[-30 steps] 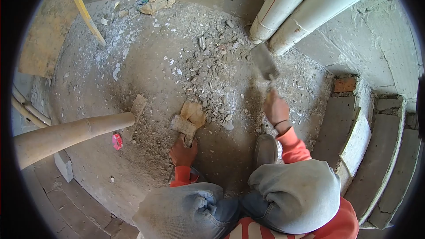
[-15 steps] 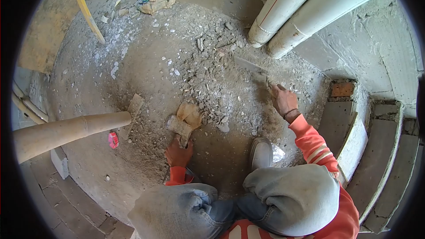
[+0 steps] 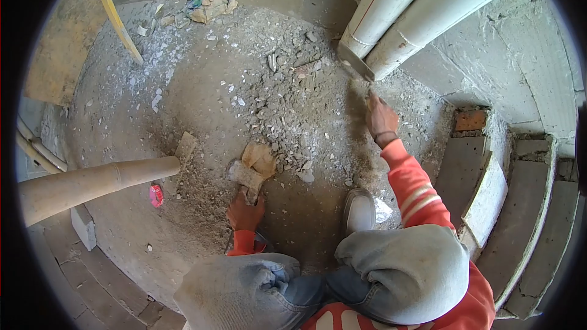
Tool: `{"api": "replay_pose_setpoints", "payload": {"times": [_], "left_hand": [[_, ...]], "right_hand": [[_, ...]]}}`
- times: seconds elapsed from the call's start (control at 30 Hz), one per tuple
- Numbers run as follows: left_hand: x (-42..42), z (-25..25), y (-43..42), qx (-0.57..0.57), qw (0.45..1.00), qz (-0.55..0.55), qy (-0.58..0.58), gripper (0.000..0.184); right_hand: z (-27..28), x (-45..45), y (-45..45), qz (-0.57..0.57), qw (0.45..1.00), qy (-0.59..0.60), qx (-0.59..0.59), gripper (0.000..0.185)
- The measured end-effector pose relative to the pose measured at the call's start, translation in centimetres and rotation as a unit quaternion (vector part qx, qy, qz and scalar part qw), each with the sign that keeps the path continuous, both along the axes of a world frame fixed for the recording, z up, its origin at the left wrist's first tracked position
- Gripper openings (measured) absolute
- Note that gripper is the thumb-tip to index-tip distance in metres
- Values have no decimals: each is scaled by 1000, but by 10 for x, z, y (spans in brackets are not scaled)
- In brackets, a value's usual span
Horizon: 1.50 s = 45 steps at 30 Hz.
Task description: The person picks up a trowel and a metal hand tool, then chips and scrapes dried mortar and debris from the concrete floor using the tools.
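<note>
My right hand is closed round the handle of a trowel, whose flat blade lies at the foot of two thick pipes. Low in the middle, my left hand grips the lower end of a pale, dusty piece; what exactly it is I cannot make out. A tan, paper-like scrap touches its upper edge. Between and beyond my hands spreads loose grey rubble with small white chips.
A bamboo pole comes in from the left, by a pink wrapper. A yellow pole leans at the upper left. Block steps rise at the right. My shoe is beside crumpled foil.
My right hand and the trowel first swung right with the blade out over the rubble, then moved up and left to the pipes' base. My left hand has hardly moved.
</note>
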<state>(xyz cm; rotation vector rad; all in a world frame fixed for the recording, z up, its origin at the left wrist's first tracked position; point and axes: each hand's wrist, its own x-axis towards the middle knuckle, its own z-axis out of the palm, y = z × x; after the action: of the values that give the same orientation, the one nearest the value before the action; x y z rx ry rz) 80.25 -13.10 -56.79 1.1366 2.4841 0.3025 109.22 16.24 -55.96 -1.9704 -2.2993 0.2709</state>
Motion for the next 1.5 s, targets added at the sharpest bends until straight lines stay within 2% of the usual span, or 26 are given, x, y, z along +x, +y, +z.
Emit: {"api": "replay_pose_setpoints", "payload": {"times": [0.07, 0.1, 0.2, 0.23, 0.37, 0.5, 0.57, 0.67, 0.7, 0.73, 0.8, 0.83, 0.87, 0.9, 0.93, 0.97, 1.07, 1.1, 1.13, 1.17, 1.2, 1.23, 1.27, 1.33, 1.4, 1.5], "left_hand": [[-1, 2, 2, -19, 1000, 7, -10, 56], [-1, 1, 1, -18, 1000, 7, -9, 56], [-2, -2, -1, 10, 1000, 7, 0, 53], [-3, -3, -1, -8, 1000, 10, -4, 52], [-3, -3, 0, -14, 1000, 13, -8, 50], [-3, 5, 4, -26, 1000, 14, -4, 51], [-3, -1, 1, -23, 1000, 15, -1, 53], [-4, -1, 1, -31, 999, 15, -7, 53], [-3, 0, 0, -31, 999, 18, -8, 53], [-1, 2, 2, -35, 999, 20, -4, 53], [-2, 3, 3, -39, 999, 27, -1, 52], [-3, 3, 2, -33, 999, 21, -3, 52], [-3, 1, 3, -27, 999, 16, -6, 51], [-3, 0, 3, -29, 999, 21, -7, 51], [-3, -1, 2, -11, 1000, 18, -3, 51], [-3, -2, 1, 6, 1000, 11, 2, 50], [-4, -3, 1, -23, 1000, 3, 7, 49], [-3, -2, 2, -22, 1000, 3, 9, 49], [-2, 1, 3, -27, 1000, 8, -5, 52], [-2, 2, 5, -32, 999, 16, -18, 54], [-3, -1, 2, -34, 999, 19, -18, 54], [-4, -5, 0, -40, 999, 13, -19, 55], [-6, -10, -1, -45, 999, 7, -20, 56], [-5, -3, 3, -33, 999, 12, -22, 55], [-4, -3, 0, -24, 999, 16, -23, 55], [-2, -8, -1, -4, 1000, 3, 21, 49]], "right_hand": [[-13, -12, 11, -1, 997, 1, -72, 33], [-18, -18, 8, -5, 992, 55, -114, 37], [7, -38, -20, 47, 990, 90, -95, 43], [19, -43, -23, 47, 988, 88, -116, 53], [8, -57, -30, 50, 992, 95, -73, 61], [-32, -68, 3, -7, 993, 109, -41, 61], [-33, -77, 32, -4, 986, 136, -94, 59], [-19, -92, 49, 11, 978, 167, -126, 57], [-56, -80, 60, 72, 964, 248, -66, 56], [-38, -77, 59, 74, 964, 246, -64, 56], [12, -70, 46, 7, 931, 286, -228, 56], [44, -68, 38, 19, 881, 330, -338, 55], [29, -62, 44, 24, 882, 328, -339, 55], [3, -54, 49, 83, 948, 236, -198, 55], [7, -58, 43, 135, 980, 136, -52, 54], [14, -62, 43, 52, 989, 100, -99, 54], [-34, -74, 64, 31, 993, 59, -100, 53], [-40, -80, 50, 113, 981, 152, 42, 49], [-24, -83, 44, 114, 981, 154, 44, 49], [9, -90, 40, 77, 969, 211, -105, 48], [26, -92, 34, 37, 931, 259, -255, 47], [15, -84, 30, 102, 941, 219, -238, 50], [8, -79, 23, 101, 940, 219, -239, 50], [-4, -74, 14, 110, 986, 71, -105, 54], [-15, -72, 30, 90, 993, 51, -52, 55], [12, -84, 61, -10, 993, 78, -93, 39]]}}
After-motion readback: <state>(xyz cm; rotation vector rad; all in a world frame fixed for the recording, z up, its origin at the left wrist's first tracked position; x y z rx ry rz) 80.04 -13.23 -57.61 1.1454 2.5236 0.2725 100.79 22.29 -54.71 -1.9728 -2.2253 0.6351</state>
